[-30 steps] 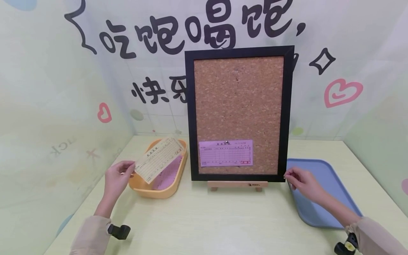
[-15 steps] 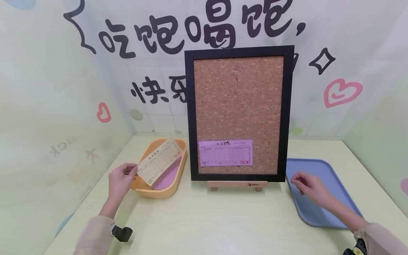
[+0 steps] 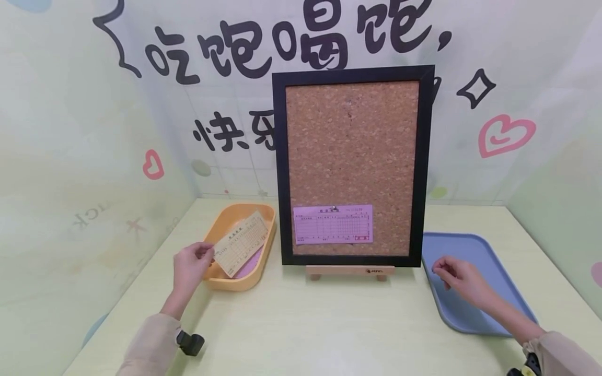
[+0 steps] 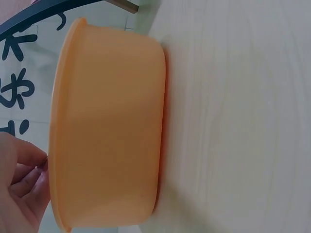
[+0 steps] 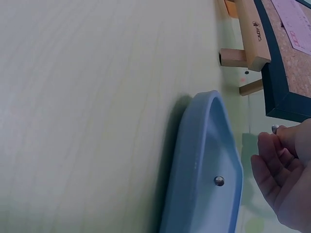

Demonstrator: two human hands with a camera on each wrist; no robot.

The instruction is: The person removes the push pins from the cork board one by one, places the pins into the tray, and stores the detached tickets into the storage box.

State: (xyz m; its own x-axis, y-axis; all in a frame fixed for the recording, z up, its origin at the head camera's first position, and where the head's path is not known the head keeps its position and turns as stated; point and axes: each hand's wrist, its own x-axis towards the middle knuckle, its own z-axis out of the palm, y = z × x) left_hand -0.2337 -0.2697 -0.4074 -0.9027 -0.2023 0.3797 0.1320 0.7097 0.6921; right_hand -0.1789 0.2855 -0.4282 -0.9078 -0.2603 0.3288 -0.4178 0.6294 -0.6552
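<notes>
In the head view my left hand (image 3: pixel 190 263) pinches the near-left corner of a pale yellow printed slip (image 3: pixel 242 243). The slip tilts over the orange bin (image 3: pixel 221 284), overlapping a purple slip (image 3: pixel 249 266) inside. My right hand (image 3: pixel 461 279) is above the blue tray (image 3: pixel 475 326), its fingers curled. In the right wrist view a small silver thumbtack (image 5: pixel 275 128) shows pinched at those fingertips, and a round silver tack (image 5: pixel 219 180) lies in the tray. Another purple slip (image 3: pixel 334 224) hangs low on the framed corkboard (image 3: pixel 352 146), with a silver tack (image 3: pixel 334 208) at its top.
The corkboard stands upright on a small wooden easel (image 3: pixel 350 270) between bin and tray. Behind it rises a printed backdrop (image 3: pixel 226 172) with side panels. Pale tabletop (image 3: pixel 320 324) extends in front of the easel.
My left hand has moved right and slightly lower, bringing the yellow slip down into the bin's opening. My right hand has drawn away from the corkboard's lower right corner to over the tray.
</notes>
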